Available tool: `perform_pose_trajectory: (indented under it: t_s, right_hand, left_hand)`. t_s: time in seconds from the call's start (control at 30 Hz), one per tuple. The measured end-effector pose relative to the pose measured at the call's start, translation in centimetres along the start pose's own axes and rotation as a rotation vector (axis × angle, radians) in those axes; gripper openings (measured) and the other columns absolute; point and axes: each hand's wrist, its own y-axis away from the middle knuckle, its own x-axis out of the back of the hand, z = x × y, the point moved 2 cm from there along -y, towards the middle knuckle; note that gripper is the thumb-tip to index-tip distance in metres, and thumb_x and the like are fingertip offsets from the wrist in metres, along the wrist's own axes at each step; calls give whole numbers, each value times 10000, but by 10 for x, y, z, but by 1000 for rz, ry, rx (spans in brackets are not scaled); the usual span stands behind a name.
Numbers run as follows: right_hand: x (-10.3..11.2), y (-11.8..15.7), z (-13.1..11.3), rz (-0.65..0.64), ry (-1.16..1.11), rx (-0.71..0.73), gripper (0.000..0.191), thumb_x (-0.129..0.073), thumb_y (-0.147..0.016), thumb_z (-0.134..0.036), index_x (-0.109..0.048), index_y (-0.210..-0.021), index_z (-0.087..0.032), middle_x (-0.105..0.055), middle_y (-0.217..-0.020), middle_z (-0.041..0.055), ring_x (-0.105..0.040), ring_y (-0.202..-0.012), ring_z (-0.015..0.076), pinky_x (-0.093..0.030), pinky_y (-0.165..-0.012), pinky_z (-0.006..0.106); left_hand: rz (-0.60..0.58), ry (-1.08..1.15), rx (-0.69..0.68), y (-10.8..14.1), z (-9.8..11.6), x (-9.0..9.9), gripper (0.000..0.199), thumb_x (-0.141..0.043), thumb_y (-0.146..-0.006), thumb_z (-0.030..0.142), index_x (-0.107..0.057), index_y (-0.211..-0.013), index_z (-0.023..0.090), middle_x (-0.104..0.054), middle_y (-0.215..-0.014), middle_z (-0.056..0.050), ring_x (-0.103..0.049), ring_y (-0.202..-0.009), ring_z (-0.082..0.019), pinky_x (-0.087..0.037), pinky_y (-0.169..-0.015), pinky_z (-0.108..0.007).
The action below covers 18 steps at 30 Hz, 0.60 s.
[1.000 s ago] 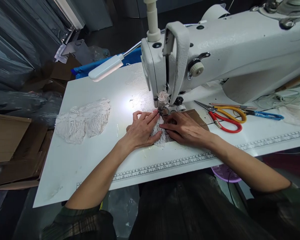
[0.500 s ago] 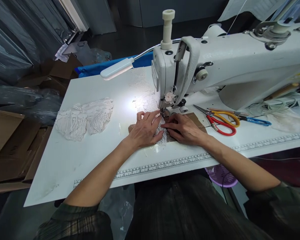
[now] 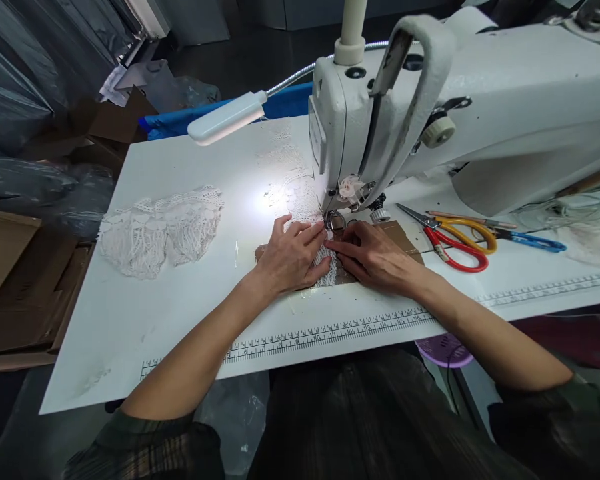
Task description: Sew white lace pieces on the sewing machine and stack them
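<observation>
A white sewing machine [image 3: 340, 133] stands over the table, its needle area just beyond my fingers. White lace [image 3: 326, 270] runs beneath the needle area and lies between my hands. My left hand [image 3: 294, 257] rests flat on the lace's left side, fingers spread. On the right, my right hand [image 3: 373, 253] has its fingers bent together at the lace's edge, above a brown plate [image 3: 397, 237]; whether they pinch the lace is hidden. More lace [image 3: 300, 193] spreads behind the needle under the lamp's light.
A gathered lace piece [image 3: 163, 230] lies on the left of the white table [image 3: 180, 320]. Red-handled scissors [image 3: 460, 257] and blue-handled snips [image 3: 535, 241] lie at the right. A lamp [image 3: 227, 119] reaches over the table. Cardboard boxes [image 3: 10, 260] stand at far left.
The view has shifted closer to the machine, which appears larger. My hands keep nearly the same pose beside the needle, and the lace between them has barely moved.
</observation>
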Motion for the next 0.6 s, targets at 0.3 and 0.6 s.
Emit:
perform_pose_trajectory:
  t_s: [0.3, 0.6]
  right_hand:
    - [-3, -8, 3, 2, 3, -44, 411, -403, -1032, -335, -552, -1402, -236, -503, -1194, 152, -511, -1054, 281, -498, -974, 507]
    - [6, -2, 6, 25, -50, -157, 399, -420, -1026, -337, -541, -1381, -203, -531, -1120, 149, -581, -923, 252, -555, -842, 457]
  left_hand:
    - [-11, 21, 84, -7, -2, -1, 428, -457, -1000, 383, -596, -1344, 172, -589, -1436, -138, -564, -1233, -329, -361, -1092, -584]
    - [16, 11, 146, -9, -2, -4, 427, -436, -1011, 395, -577, -1341, 162, -615, -1390, -138, -559, -1214, -309, -365, -1063, -548]
